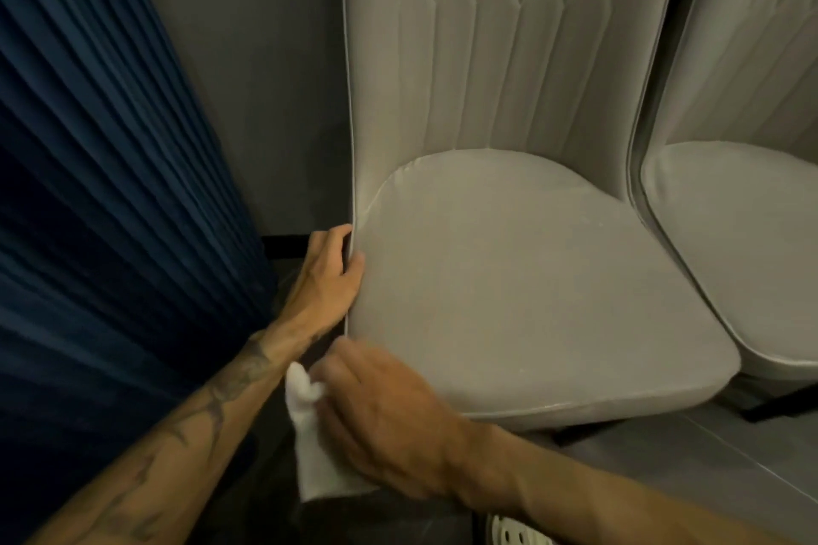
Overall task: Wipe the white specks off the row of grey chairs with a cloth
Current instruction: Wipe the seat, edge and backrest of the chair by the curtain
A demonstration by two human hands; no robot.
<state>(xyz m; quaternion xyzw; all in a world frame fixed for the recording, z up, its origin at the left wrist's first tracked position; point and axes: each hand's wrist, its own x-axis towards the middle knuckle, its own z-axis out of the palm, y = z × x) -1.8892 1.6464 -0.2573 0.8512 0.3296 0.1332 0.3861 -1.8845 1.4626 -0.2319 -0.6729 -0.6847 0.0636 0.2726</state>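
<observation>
View: head cam, only one.
L grip: left hand [325, 279] wraps the chair [509, 279] at its left seat edge, thumb on top, fingers tucked behind.
R grip: right hand [389, 416], blurred, fingers curled round the cloth [310, 447].
Cloth pos: hangs off the seat's front-left corner, not on the fabric.
Specks: faint, hard to tell.
Risk 1: bunched cloth w/ loose tail probably skips specks or drags on the floor.
Risk 2: the crease beside the second chair [752, 257] likely gets missed.

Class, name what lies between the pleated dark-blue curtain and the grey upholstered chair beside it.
In the head view, dark grey wall separates the pleated dark-blue curtain from the grey upholstered chair; lower down, the left hand grips the chair's edge.
</observation>
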